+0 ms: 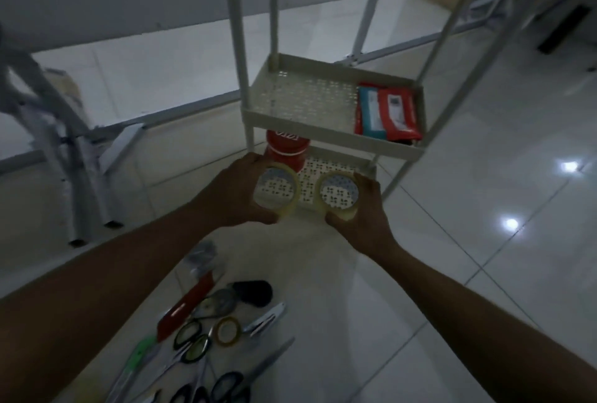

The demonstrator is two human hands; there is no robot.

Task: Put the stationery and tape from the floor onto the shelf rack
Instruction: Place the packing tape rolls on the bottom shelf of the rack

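A: Head view, biggest first: white shelf rack point(336, 141) standing on the pale tiled floor point(484, 241), two perforated trays visible.

B: What's on the trays?

A: Upper tray has red and blue packets point(386, 111) at its right end. Lower tray has a red can point(287, 149) at the back left, partly hidden by the upper tray.

B: Hands?

A: Both arms stretched forward. Left hand point(240, 191) wrapped around a clear tape roll point(278, 191), fingers curled on its outer edge. Right hand point(361, 210) gripping a second clear tape roll point(337, 196) the same way. Both rolls sit side by side over the front of the lower tray. Can't tell if they touch the tray or hang just above it.

B: Rest of the stationery?

A: On the floor, near the bottom of the frame, between the forearms. Red utility knife point(187, 304), black object point(253, 292) beside it, small yellow tape ring point(228, 331), black-handled scissors point(190, 343), more scissors point(226, 386) below those, a green-tipped tool point(140, 352) on the left. Dim and blurred, so finer detail isn't readable.
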